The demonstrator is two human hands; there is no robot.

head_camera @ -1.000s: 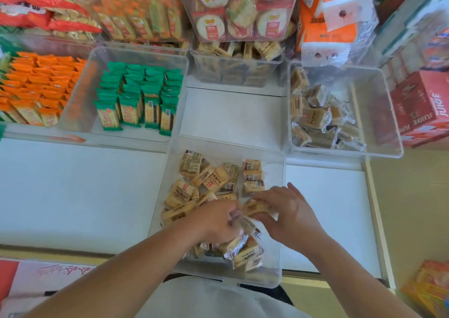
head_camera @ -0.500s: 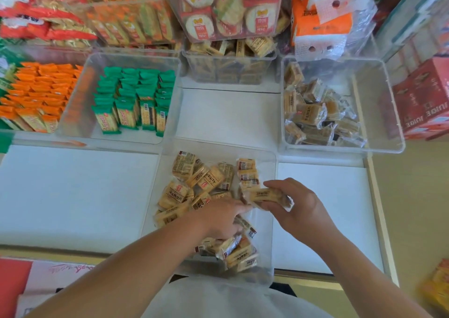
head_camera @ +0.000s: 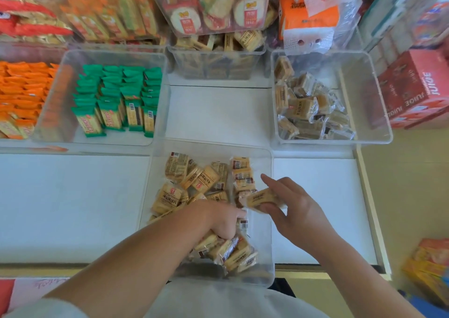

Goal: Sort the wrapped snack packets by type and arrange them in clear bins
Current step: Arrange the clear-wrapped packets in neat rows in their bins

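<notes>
A clear bin point(head_camera: 264, 264) in front of me holds several yellow wrapped snack packets point(head_camera: 194, 181). My right hand point(head_camera: 294, 210) holds one yellow packet point(head_camera: 260, 197) over the bin's right half, next to a short row of packets point(head_camera: 243, 174) at the back right. My left hand point(head_camera: 222, 220) reaches down into the loose pile near the bin's front, fingers curled among the packets point(head_camera: 233, 252); whether it grips one is hidden.
A bin of green packets point(head_camera: 116, 99) stands at the back left, orange packets point(head_camera: 21, 94) beyond it. A bin with clear-wrapped brown snacks point(head_camera: 308, 106) is at the back right. Stacked bins of snacks, tissue packs point(head_camera: 313, 14) and a red juice box point(head_camera: 418, 91) line the back.
My right hand has carried the yellow packet up and to the right, toward the row at the bin's back right. My left hand has stayed low in the pile.
</notes>
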